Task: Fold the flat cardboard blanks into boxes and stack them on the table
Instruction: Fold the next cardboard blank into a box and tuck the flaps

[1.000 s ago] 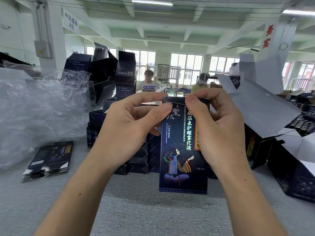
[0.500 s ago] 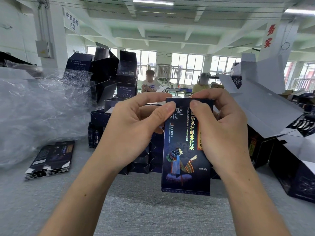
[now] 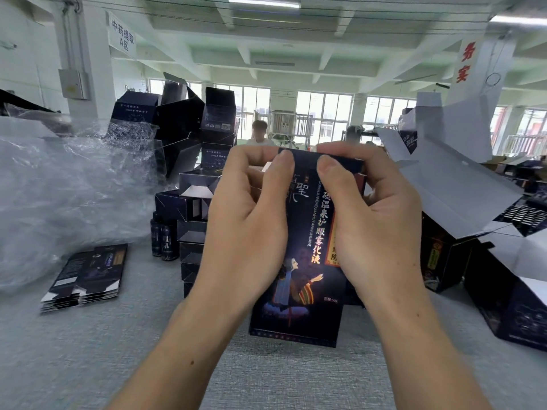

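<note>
A dark blue printed box (image 3: 299, 279) stands upright in the air in front of me, above the grey table (image 3: 88, 350). My left hand (image 3: 248, 226) grips its upper left side, thumb pressed on the top edge. My right hand (image 3: 373, 220) grips the upper right side, thumb on the top flap, which is bent over the opening. A small pile of flat blanks (image 3: 85, 276) lies on the table to the left. Folded dark boxes (image 3: 192, 232) are stacked behind my left hand, partly hidden.
Crumpled clear plastic wrap (image 3: 59, 187) fills the left side. Two small dark bottles (image 3: 164, 242) stand by the stack. Large opened dark cartons with white insides (image 3: 461, 196) crowd the right. More dark boxes (image 3: 177, 122) pile up at the back, and a person (image 3: 260, 133) sits beyond.
Both hands have come closer to me with the box. My thumbs have moved together along the top edge, and the top flap is now bent down over the opening.
</note>
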